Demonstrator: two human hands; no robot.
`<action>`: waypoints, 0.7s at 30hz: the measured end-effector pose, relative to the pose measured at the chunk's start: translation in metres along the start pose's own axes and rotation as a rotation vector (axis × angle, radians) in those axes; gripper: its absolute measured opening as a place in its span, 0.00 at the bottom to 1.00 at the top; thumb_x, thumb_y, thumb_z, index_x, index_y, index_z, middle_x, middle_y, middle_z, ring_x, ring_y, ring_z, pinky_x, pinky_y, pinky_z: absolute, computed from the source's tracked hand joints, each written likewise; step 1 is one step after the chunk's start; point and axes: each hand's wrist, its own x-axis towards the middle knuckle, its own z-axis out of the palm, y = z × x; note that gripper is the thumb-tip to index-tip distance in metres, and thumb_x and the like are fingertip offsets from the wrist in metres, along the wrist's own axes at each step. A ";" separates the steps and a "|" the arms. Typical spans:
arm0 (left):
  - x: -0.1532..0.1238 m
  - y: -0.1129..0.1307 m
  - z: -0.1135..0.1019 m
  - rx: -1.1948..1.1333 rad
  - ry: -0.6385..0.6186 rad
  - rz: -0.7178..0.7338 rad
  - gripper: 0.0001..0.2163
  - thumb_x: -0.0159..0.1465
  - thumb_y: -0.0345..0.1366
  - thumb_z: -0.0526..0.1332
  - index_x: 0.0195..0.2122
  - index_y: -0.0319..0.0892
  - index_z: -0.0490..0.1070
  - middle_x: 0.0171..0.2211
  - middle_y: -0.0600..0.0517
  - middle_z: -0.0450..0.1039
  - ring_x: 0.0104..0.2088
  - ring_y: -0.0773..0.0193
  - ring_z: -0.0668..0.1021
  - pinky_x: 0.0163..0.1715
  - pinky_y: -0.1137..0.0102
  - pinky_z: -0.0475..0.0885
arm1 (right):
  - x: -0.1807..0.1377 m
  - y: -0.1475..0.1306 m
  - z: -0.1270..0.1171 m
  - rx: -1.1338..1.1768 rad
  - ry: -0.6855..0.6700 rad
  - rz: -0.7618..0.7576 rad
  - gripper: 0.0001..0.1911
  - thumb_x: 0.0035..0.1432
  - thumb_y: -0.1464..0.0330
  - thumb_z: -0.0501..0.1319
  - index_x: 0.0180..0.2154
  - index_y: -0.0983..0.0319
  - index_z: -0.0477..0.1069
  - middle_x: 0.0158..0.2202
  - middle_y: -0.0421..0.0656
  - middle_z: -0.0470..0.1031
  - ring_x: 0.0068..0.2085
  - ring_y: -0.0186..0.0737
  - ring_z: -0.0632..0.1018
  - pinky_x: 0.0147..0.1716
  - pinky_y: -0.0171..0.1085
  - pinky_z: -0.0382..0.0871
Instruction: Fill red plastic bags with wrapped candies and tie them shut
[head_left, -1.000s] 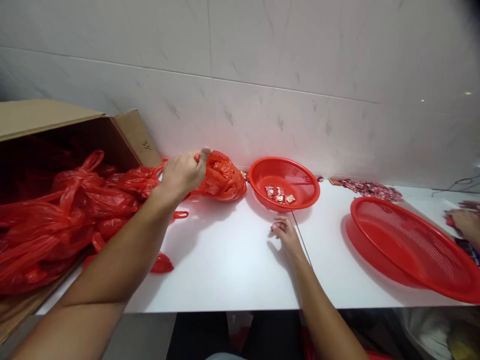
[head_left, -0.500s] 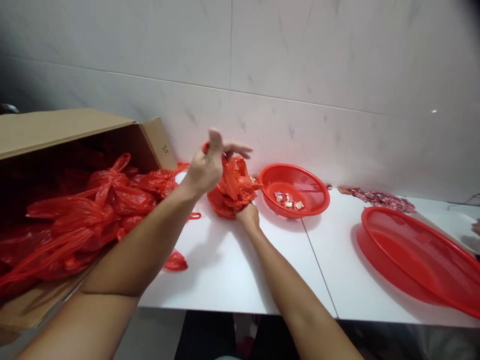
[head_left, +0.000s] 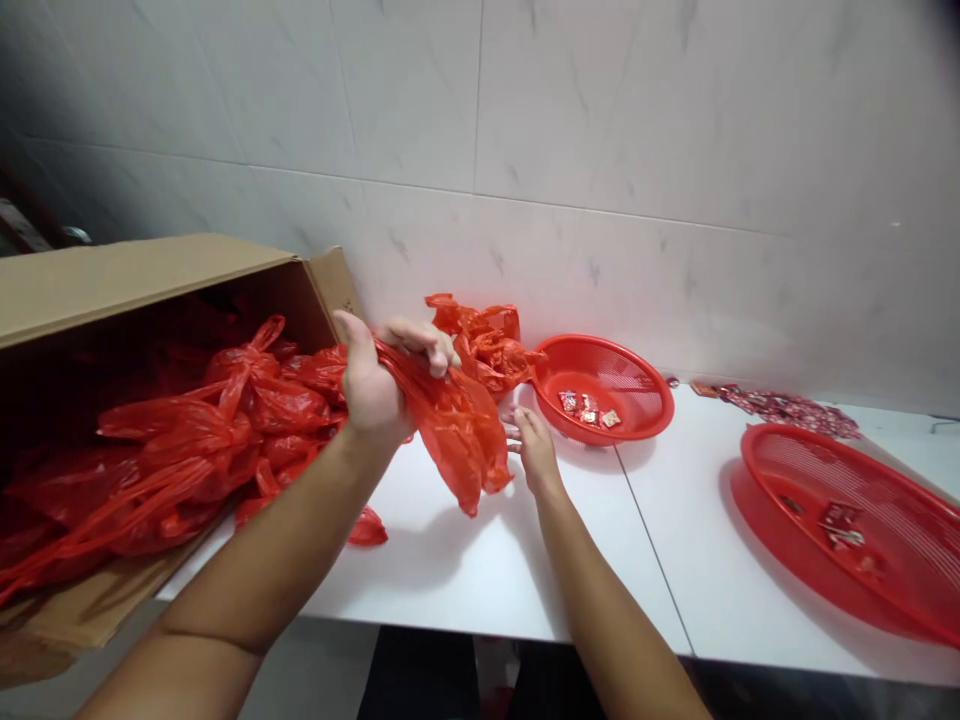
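My left hand (head_left: pixel 379 385) is closed around the top of a thin red plastic bag (head_left: pixel 469 440). The bag hangs limp and flat from it above the white table. My right hand (head_left: pixel 534 440) is open, fingers apart, just right of the hanging bag and below a crumpled heap of red plastic bags (head_left: pixel 491 345) by the wall. A round red basket (head_left: pixel 664 420) stands beside that heap, with several small wrapped packets (head_left: pixel 589 410) on its bottom.
On the left, a cardboard box (head_left: pixel 150 275) lies open towards me, full of knotted red bags (head_left: pixel 262 395). A larger red basket (head_left: pixel 780 540) at right contains small packets (head_left: pixel 844 525). More red packets (head_left: pixel 787 408) lie along the wall.
My left hand has moved left and lower, drawing one bag away from the heap. My right hand has let go of the heap. Packets now lie in the larger basket; the hand at the right edge is gone.
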 end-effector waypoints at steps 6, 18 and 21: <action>-0.030 -0.070 0.006 -0.011 -0.105 -0.309 0.39 0.67 0.71 0.38 0.25 0.44 0.73 0.20 0.50 0.68 0.24 0.62 0.74 0.31 0.62 0.76 | -0.058 -0.042 -0.033 0.112 -0.373 -0.117 0.35 0.58 0.42 0.67 0.59 0.55 0.74 0.51 0.45 0.80 0.51 0.50 0.81 0.50 0.44 0.75; -0.032 -0.111 0.000 0.142 -0.158 -0.455 0.32 0.70 0.64 0.51 0.41 0.36 0.79 0.43 0.38 0.82 0.47 0.50 0.83 0.50 0.57 0.77 | -0.082 -0.045 -0.129 0.368 0.603 -0.120 0.14 0.60 0.56 0.66 0.32 0.60 0.77 0.31 0.42 0.77 0.36 0.42 0.77 0.41 0.42 0.73; -0.022 -0.109 -0.008 0.304 -0.054 -0.378 0.25 0.67 0.58 0.59 0.41 0.38 0.77 0.45 0.39 0.82 0.49 0.50 0.82 0.52 0.56 0.77 | -0.091 -0.057 -0.148 0.570 0.497 -0.172 0.14 0.58 0.58 0.66 0.26 0.59 0.74 0.29 0.40 0.74 0.37 0.40 0.77 0.45 0.43 0.74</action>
